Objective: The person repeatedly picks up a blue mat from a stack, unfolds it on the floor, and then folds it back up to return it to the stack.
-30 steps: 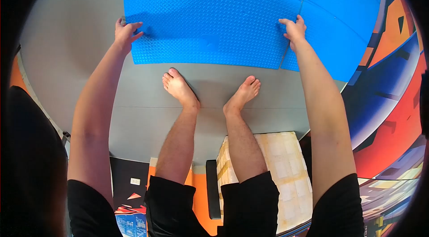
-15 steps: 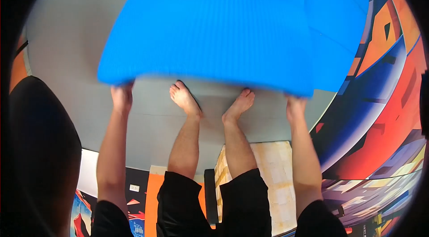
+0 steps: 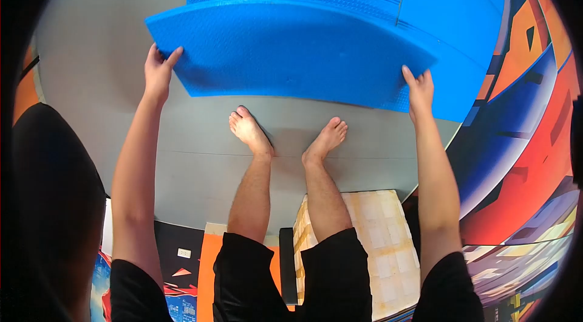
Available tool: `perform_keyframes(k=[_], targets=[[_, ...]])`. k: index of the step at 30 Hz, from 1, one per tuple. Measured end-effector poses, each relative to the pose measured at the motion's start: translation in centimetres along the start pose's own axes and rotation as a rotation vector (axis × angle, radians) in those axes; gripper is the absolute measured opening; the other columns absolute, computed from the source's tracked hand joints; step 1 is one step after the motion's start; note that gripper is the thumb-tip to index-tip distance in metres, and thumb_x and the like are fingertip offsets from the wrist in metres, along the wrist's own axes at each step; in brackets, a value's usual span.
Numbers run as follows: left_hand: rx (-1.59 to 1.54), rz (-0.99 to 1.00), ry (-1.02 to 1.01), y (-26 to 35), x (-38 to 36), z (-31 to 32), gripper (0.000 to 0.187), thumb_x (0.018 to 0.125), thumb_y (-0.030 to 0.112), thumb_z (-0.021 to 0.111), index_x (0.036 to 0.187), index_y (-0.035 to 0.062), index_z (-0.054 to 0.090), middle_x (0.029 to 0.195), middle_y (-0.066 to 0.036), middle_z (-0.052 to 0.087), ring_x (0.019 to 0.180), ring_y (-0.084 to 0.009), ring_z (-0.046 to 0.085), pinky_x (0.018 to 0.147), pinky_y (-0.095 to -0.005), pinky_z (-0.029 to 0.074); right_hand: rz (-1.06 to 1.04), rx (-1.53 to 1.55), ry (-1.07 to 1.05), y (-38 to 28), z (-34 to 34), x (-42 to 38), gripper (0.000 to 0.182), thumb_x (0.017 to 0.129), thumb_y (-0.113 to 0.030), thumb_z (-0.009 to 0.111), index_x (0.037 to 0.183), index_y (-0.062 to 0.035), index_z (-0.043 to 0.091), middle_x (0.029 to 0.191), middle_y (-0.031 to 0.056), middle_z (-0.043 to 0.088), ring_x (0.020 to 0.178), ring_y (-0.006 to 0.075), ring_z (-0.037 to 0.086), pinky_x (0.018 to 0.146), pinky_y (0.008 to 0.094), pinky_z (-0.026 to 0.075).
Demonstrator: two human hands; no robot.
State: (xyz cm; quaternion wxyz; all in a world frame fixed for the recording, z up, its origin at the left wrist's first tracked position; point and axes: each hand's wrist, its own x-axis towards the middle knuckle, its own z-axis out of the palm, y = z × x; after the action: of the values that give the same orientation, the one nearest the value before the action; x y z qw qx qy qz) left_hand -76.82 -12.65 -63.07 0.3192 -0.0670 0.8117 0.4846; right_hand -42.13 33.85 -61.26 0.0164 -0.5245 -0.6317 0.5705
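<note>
A blue mat panel (image 3: 291,51) spans the space between the two hands, beyond the person's feet. Its far edge curves in front of more blue matting (image 3: 449,6), and its near edge runs just past the toes, over the grey floor (image 3: 91,48).

The left hand (image 3: 158,78) is at the panel's left side edge. Its thumb and fingers are spread wide, the thumb toward the panel and the fingertips just outside the edge, so that the side edge passes between them. The right hand (image 3: 420,94) is at the opposite side, thumb and fingers also apart, the thumb tip in front of the blue surface and the fingers near the panel's right side edge. Whether either hand's fingers touch the panel cannot be told from this view.

The left foot (image 3: 249,129) and right foot (image 3: 327,140) are bare, flat on the floor and well apart, between the two forearms. A pale block with yellowish strips (image 3: 384,240) lies beside the right leg (image 3: 328,200), and a wall with bright graphics (image 3: 528,140) curves along the right.
</note>
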Motion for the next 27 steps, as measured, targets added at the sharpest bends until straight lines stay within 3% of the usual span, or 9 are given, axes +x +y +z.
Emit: perform_keyframes(k=[4,5,7,11,14,21,23,25,27], targets=[[0.167,-0.16,0.13,-2.5,3.6,3.5,0.065,0.08,0.014,0.077,0.136,0.0028,0.045,0.124,-0.014,0.059,0.114,-0.0239,0.057,0.101,-0.0332,0.041,0.1,-0.34,-0.027,5.4,2.0,5.7,0.087,0.081,-0.019,0.075,0.148,0.0013,0.024,0.145,0.022,0.04,0.132,0.0319,0.042,0.108,0.0432,0.035],[0.199,-0.276,0.081,-1.4,3.4,4.1,0.068,0.078,0.014,0.076,0.137,0.0042,0.044,0.127,-0.014,0.058,0.117,-0.0257,0.055,0.102,-0.0386,0.041,0.106,-0.346,-0.035,5.3,2.8,5.5,0.087,0.081,-0.019,0.075,0.148,0.0013,0.024,0.145,0.022,0.04,0.132,0.0319,0.042,0.108,0.0432,0.035],[0.228,-0.41,0.026,-3.2,4.0,4.8,0.07,0.077,0.015,0.076,0.138,0.0056,0.043,0.129,-0.014,0.056,0.119,-0.0275,0.054,0.103,-0.0441,0.04,0.56,-0.275,-0.041,3.4,5.2,4.7,0.093,0.082,-0.018,0.073,0.152,-0.0044,0.014,0.153,0.0198,0.027,0.14,0.0325,0.03,0.108,0.0546,0.032],[0.117,-0.504,-0.029,-7.8,4.2,3.4,0.06,0.078,0.016,0.074,0.132,0.0062,0.048,0.129,-0.014,0.055,0.118,-0.0289,0.052,0.092,-0.0599,0.039,0.599,-0.221,-0.059,5.7,5.5,5.0,0.103,0.079,-0.016,0.074,0.154,-0.008,0.003,0.157,0.0196,0.015,0.144,0.0338,0.02,0.105,0.0627,0.031],[-0.114,-0.538,-0.091,-9.0,3.7,0.3,0.048,0.081,0.01,0.07,0.126,0.0052,0.053,0.123,-0.012,0.058,0.112,-0.0269,0.054,0.087,-0.0519,0.042,0.601,-0.1,0.027,6.0,4.1,4.3,0.094,0.076,-0.011,0.074,0.151,-0.0085,0.018,0.148,0.0171,0.036,0.131,0.0354,0.041,0.101,0.0562,0.037],[-0.397,-0.262,0.057,-7.0,-8.2,-1.5,0.042,0.067,-0.016,0.05,0.104,0.0029,0.054,0.096,-0.004,0.054,0.09,-0.0186,0.054,0.077,-0.0345,0.047,0.46,0.238,-0.026,8.1,-0.4,-5.3,0.083,0.072,0.002,0.073,0.144,-0.0037,0.031,0.143,0.0116,0.042,0.122,0.0304,0.049,0.097,0.0473,0.043],[-0.341,-0.257,-0.058,-8.4,-12.7,-4.8,0.028,0.086,0.001,0.056,0.113,0.0047,0.055,0.106,-0.005,0.055,0.099,-0.0183,0.053,0.087,-0.0352,0.046,0.294,0.211,0.023,7.4,-0.8,-9.1,0.085,0.072,0.008,0.071,0.146,-0.0053,0.03,0.146,0.0104,0.039,0.127,0.0278,0.045,0.102,0.0428,0.04],[-0.546,-0.071,-0.025,-7.2,-16.9,-6.2,0.057,0.097,0.044,0.051,0.139,0.0062,0.041,0.138,-0.009,0.049,0.124,-0.0227,0.048,0.105,-0.0411,0.041,0.295,0.298,-0.013,5.7,-2.0,-11.5,0.085,0.073,0.008,0.069,0.147,-0.0061,0.029,0.147,0.0101,0.039,0.128,0.0261,0.043,0.105,0.0411,0.038],[-0.22,-0.011,-0.047,-4.8,-19.0,-8.4,0.059,0.097,0.045,0.052,0.14,0.0072,0.041,0.139,-0.009,0.048,0.126,-0.0225,0.047,0.107,-0.0431,0.038,0.302,0.378,-0.052,5.1,-2.4,-11.4,0.086,0.075,0.009,0.068,0.149,-0.007,0.028,0.147,0.0098,0.039,0.13,0.0244,0.041,0.107,0.0394,0.035]])
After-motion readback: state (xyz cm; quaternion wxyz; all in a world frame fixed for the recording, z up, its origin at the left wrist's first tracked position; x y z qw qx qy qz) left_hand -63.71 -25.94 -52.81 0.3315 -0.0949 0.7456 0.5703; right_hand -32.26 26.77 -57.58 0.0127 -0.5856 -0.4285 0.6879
